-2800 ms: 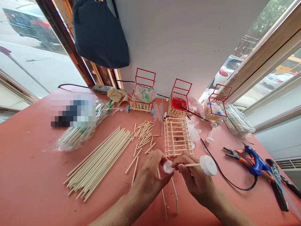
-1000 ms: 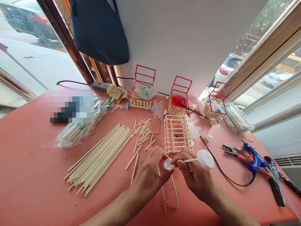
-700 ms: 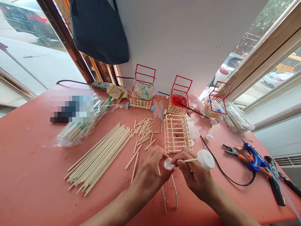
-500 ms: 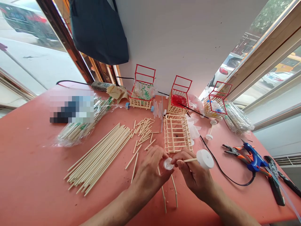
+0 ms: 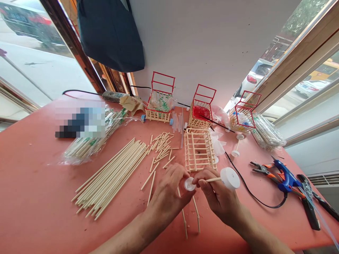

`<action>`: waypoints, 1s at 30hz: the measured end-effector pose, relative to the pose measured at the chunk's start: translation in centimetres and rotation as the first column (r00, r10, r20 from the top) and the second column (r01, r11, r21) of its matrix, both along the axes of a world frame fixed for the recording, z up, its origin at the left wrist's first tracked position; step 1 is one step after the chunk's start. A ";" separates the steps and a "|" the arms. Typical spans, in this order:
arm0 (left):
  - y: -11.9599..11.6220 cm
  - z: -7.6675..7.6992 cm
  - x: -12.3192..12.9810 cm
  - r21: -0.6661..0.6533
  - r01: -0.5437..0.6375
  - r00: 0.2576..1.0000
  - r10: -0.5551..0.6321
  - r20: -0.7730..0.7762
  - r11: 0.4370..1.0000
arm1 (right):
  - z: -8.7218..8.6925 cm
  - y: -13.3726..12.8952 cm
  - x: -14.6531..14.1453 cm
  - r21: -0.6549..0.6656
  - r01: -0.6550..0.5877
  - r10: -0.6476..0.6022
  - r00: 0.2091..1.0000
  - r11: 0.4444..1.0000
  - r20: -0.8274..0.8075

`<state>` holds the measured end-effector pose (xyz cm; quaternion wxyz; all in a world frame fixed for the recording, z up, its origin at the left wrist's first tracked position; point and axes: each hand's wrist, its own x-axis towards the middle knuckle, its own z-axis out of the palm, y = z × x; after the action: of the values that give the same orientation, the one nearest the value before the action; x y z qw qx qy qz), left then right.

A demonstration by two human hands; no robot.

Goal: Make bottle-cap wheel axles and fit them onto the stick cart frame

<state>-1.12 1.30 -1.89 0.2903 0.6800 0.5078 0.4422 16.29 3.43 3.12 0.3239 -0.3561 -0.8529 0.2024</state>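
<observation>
My left hand (image 5: 171, 187) pinches a white bottle cap (image 5: 189, 183) by its rim, its hollow side facing up toward me. Closed round a short wooden stick (image 5: 213, 180), my right hand (image 5: 218, 197) holds one end at the cap. Whether the tip touches the inside of the cap, I cannot tell. A second white cap (image 5: 230, 178) is fixed on the stick's other end, right of my fingers. Just beyond both hands stands a small cart frame (image 5: 200, 150) of bare wooden sticks. Two thin jointed sticks (image 5: 197, 218) lie under my hands.
Long chopsticks (image 5: 111, 178) lie left, cut pieces (image 5: 162, 144) behind them. At the right are a blue glue gun (image 5: 287, 178), pliers (image 5: 261, 168) and a black cord. Three red-trimmed stick carts (image 5: 158, 115) stand at the back. A capped axle (image 5: 238, 145) lies right of the frame.
Almost nothing differs. Both hands keep their hold at the same spot, and the cap on the stick's far end has shifted very slightly.
</observation>
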 end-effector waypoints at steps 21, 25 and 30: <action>-0.1 0.2 -0.1 0.013 0.008 1.000 -0.008 0.003 1.000 | -0.1 -0.1 0.0 -0.010 -0.004 0.004 1.000 1.000 -0.007; 0.0 0.1 -0.1 0.008 0.011 1.000 -0.011 0.002 1.000 | 0.0 0.0 0.0 -0.010 -0.002 0.002 1.000 1.000 -0.009; -0.1 -0.1 -0.1 0.001 0.009 1.000 -0.009 0.003 1.000 | -0.1 0.0 0.0 -0.017 -0.012 0.012 1.000 1.000 -0.023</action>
<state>-1.18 1.16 -2.02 0.2928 0.6815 0.5043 0.4421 16.30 3.43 3.02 0.3292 -0.3513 -0.8495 0.2155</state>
